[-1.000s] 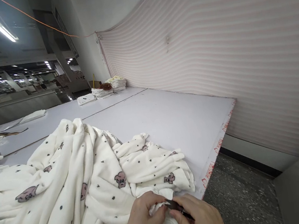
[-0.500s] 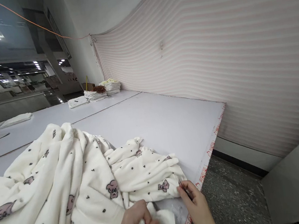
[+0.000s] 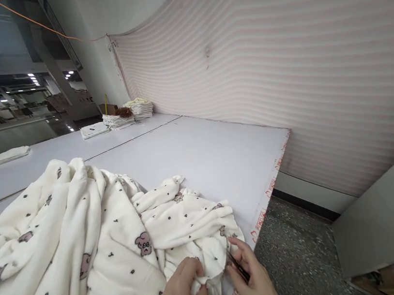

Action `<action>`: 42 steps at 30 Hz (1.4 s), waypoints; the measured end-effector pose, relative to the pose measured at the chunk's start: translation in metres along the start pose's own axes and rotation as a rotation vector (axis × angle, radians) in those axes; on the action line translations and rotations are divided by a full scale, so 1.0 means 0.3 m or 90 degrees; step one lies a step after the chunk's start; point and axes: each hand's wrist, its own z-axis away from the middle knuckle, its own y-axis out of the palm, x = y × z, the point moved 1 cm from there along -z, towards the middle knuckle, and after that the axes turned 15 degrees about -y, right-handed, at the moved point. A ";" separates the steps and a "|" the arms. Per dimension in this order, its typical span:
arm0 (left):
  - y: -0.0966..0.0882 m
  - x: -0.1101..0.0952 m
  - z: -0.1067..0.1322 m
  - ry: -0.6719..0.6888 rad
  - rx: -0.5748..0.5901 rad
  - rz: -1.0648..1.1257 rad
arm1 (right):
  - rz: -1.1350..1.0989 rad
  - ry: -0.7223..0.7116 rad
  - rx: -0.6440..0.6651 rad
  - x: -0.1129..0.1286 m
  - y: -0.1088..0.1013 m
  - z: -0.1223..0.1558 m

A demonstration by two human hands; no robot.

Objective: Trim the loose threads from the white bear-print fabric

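Note:
A white plush garment (image 3: 124, 255) printed with mauve bears and small dark marks lies heaped over the left and near part of the table. My left hand (image 3: 186, 290) is closed, pinching the edge of its cloth between thumb and fingers. Close by on the right, my right hand (image 3: 252, 276) grips dark thread snips (image 3: 240, 267). Their thin tips point up and left, right at the cloth edge; whether they touch it I cannot tell. My fingers partly cover the handles.
The pale table (image 3: 197, 152) has red-printed tape (image 3: 262, 219) along its right edge. White folded stacks (image 3: 119, 120) stand at the back. A pink-striped sheet (image 3: 265, 59) hangs behind. On the right are a speckled floor (image 3: 298, 240) and a grey panel (image 3: 389, 213).
My left hand has moved right and lifted the cloth edge towards my right hand. The snips now show more clearly, lower and at the cloth. The view has shifted slightly.

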 end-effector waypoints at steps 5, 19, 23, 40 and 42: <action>0.014 0.039 0.058 0.098 -0.178 -0.062 | 0.012 -0.029 0.126 0.067 -0.008 -0.062; 0.002 0.055 0.061 0.359 -0.211 -0.083 | 0.181 -0.073 0.410 0.212 -0.096 -0.040; -0.009 0.048 0.062 0.383 -0.224 -0.070 | 0.235 -0.068 0.427 0.210 -0.088 -0.050; -0.103 -0.019 0.008 -0.179 0.186 0.309 | -0.146 -0.022 0.148 0.101 0.097 -0.026; -0.115 -0.017 0.010 -0.190 0.182 0.322 | -0.122 -0.002 0.170 0.100 0.114 -0.030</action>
